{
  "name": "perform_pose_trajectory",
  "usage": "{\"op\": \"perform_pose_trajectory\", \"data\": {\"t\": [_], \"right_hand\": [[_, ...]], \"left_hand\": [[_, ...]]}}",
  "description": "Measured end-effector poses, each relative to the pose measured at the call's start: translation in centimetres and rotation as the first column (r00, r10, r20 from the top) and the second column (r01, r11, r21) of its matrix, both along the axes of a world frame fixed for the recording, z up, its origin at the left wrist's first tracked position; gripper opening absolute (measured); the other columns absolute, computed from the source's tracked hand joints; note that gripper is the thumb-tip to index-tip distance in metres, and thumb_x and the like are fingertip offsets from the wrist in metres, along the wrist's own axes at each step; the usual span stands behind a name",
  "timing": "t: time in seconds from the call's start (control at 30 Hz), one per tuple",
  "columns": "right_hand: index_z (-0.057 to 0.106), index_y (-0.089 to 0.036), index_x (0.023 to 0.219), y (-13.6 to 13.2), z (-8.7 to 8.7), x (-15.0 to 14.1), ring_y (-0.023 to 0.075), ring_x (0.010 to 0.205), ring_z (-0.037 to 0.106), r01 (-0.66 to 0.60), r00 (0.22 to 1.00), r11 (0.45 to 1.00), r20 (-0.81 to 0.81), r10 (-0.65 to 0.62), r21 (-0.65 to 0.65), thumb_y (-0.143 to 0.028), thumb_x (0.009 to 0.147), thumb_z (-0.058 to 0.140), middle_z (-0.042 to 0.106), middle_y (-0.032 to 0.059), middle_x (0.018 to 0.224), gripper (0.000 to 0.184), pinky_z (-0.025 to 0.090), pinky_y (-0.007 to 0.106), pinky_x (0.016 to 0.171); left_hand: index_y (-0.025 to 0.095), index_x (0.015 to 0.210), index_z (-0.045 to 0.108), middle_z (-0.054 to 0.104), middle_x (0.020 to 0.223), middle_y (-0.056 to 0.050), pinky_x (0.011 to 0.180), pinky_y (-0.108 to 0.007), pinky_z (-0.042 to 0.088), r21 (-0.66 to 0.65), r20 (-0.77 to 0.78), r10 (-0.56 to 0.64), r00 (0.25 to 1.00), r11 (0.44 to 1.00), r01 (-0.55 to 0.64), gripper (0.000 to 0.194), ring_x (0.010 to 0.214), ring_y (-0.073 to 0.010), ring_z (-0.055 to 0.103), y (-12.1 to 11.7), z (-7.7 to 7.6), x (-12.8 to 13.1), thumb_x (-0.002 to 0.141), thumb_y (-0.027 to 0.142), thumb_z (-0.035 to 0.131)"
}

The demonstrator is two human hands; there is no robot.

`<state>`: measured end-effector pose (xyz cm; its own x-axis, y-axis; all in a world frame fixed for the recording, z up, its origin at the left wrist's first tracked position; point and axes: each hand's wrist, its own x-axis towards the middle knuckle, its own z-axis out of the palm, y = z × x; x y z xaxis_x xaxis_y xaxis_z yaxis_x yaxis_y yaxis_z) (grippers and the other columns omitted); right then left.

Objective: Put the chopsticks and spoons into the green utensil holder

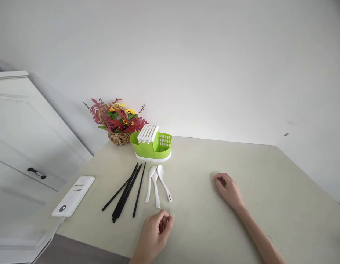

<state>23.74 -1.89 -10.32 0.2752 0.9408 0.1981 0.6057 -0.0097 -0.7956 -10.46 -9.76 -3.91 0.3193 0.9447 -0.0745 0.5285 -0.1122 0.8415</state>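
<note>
My left hand [156, 234] is by the front edge of the table, fingers loosely curled together with nothing visible in them. Just beyond it lie three white spoons [155, 189], their bowls bunched together at the far end. To their left are several black chopsticks [127, 192], most in a bundle and one lying apart. My right hand [227, 189] rests on the bare tabletop to the right, its fingers curled in and holding nothing that shows. Behind the spoons stands a green cutlery holder [145, 149] with a white slotted top and white base.
A wicker basket of artificial flowers [119, 137] stands at the back left, beside the holder. Near the left edge of the table [208, 161] lies a white flat device [73, 196] with a cable. A white cabinet [29, 121] adjoins on the left; a wall runs behind.
</note>
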Motion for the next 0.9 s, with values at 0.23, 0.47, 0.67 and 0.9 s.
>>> {"op": "perform_pose_trajectory", "data": {"t": [0.23, 0.47, 0.67, 0.9], "right_hand": [[0.065, -0.025, 0.094, -0.1, 0.1, 0.1, 0.0203, 0.079, 0.059, -0.007, 1.0, 1.0, -0.017, 0.007, -0.02, -0.039, 0.091, 0.048, 0.068, 0.0048, 0.101, 0.022, 0.045, 0.035, 0.074], [0.065, -0.026, 0.092, -0.2, 0.2, 0.1, 0.02, 0.079, 0.059, 0.004, 1.0, 1.0, -0.01, -0.005, -0.021, -0.038, 0.09, 0.049, 0.068, 0.0042, 0.1, 0.021, 0.045, 0.034, 0.073], [0.066, -0.025, 0.093, -0.2, 0.0, 0.2, 0.0196, 0.079, 0.06, 0.002, 1.0, 1.0, -0.007, -0.002, -0.016, -0.038, 0.09, 0.049, 0.068, 0.0038, 0.101, 0.021, 0.045, 0.034, 0.074], [0.067, -0.025, 0.094, -0.3, -0.1, 0.2, 0.0202, 0.079, 0.061, -0.005, 1.0, 1.0, -0.002, 0.005, 0.002, -0.038, 0.091, 0.049, 0.07, 0.0051, 0.101, 0.023, 0.045, 0.034, 0.072]], "left_hand": [[0.022, 0.075, 0.044, 0.038, 0.063, 0.006, 0.056, -0.025, 0.028, -0.01, 0.004, -0.022, 1.0, 1.0, 0.022, 0.038, 0.058, -0.0116, 0.035, 0.1, 0.1, 0.1, 0.102, 0.049, 0.047], [0.022, 0.076, 0.044, 0.036, 0.063, 0.006, 0.056, -0.025, 0.026, -0.062, 0.058, -0.004, 0.998, 0.998, 0.007, 0.038, 0.058, -0.0116, 0.033, -0.3, 0.3, -0.8, 0.102, 0.05, 0.049], [0.022, 0.073, 0.047, 0.033, 0.061, 0.006, 0.052, -0.024, 0.026, -0.012, 0.061, 0.107, 0.992, 0.994, -0.107, 0.04, 0.055, -0.0112, 0.032, -1.2, 0.1, -2.7, 0.1, 0.051, 0.052], [0.024, 0.09, 0.063, 0.066, 0.088, -0.006, 0.07, -0.03, 0.052, 0.487, 0.084, 0.548, 0.833, 0.706, -0.514, 0.027, 0.085, -0.0222, 0.063, -0.2, 0.1, -5.9, 0.098, 0.049, 0.055]]}}
